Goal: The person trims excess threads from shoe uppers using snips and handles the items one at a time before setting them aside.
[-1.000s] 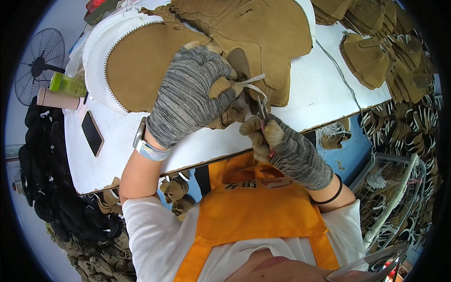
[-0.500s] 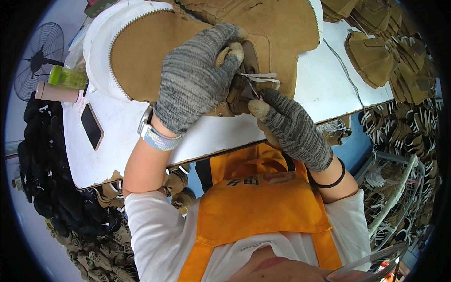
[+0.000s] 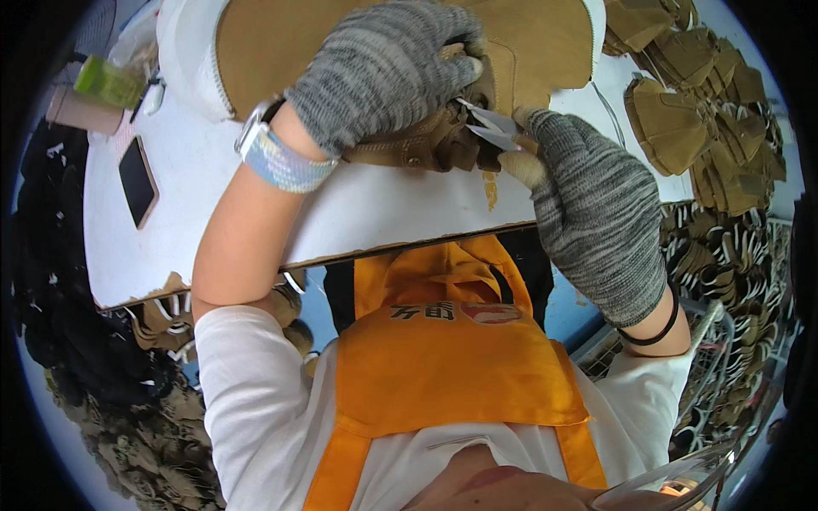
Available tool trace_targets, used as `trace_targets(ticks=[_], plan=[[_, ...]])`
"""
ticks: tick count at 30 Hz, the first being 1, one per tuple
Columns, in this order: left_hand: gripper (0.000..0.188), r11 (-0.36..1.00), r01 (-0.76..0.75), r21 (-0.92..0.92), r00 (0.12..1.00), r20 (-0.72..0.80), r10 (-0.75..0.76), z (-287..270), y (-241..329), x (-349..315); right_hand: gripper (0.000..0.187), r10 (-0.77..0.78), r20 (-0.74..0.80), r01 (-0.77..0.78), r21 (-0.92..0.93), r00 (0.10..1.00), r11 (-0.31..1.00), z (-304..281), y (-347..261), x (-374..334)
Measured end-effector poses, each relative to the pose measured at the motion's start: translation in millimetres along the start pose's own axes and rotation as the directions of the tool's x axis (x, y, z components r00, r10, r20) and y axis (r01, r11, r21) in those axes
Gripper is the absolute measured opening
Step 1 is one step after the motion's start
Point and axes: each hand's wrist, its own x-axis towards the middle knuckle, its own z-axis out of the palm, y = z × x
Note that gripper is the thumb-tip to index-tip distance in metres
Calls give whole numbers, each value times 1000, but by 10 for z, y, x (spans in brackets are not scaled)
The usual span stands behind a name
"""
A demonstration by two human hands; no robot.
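Brown suede boot uppers [image 3: 545,51] with pale zigzag-edged lining lie across the far side of the white table [image 3: 383,204]. My left hand [image 3: 388,72], in a grey knit glove with tan fingertips, grips a folded part of the upper, its thumb and fingers pinched on the edge. Just right of it, my right hand [image 3: 596,196], gloved alike, is closed round a small pair of thread snips [image 3: 496,128]. Their pale blades stand apart and point left at the fold under my left fingers. The snips' handle is mostly hidden in the glove.
A phone [image 3: 139,181], a green container [image 3: 111,83] and a pinkish cylinder [image 3: 85,111] are at the table's left. Stacked brown leather pieces [image 3: 669,115] lie at the right, beside a cable [image 3: 609,111]. Below right stands a wire basket [image 3: 707,349] among many shoe parts.
My right hand has moved right and turned, and the snips' blades now show spread. My left hand has shifted slightly up and right with the upper. The view has tilted a little.
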Motion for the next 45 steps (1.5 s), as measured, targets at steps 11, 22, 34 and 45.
trace_targets(ticks=[11, 22, 34, 45], plan=[[22, 995, -101, -5, 995, 18, 101, 53, -198, -73, 27, -208, 144, 252, -474, 968, 844, 59, 12, 363], [22, 977, -200, 68, 980, 8, 200, 124, -257, -64, 27, -260, 121, 280, -590, 958, 757, 77, -39, 348], [23, 985, -156, 80, 987, 39, 153, 91, -226, -62, 22, -114, 322, 292, -584, 940, 758, -14, -192, 471], [23, 992, -126, -18, 992, 5, 127, 98, -251, -89, 25, -102, 400, 291, -447, 911, 846, -12, -79, 613]])
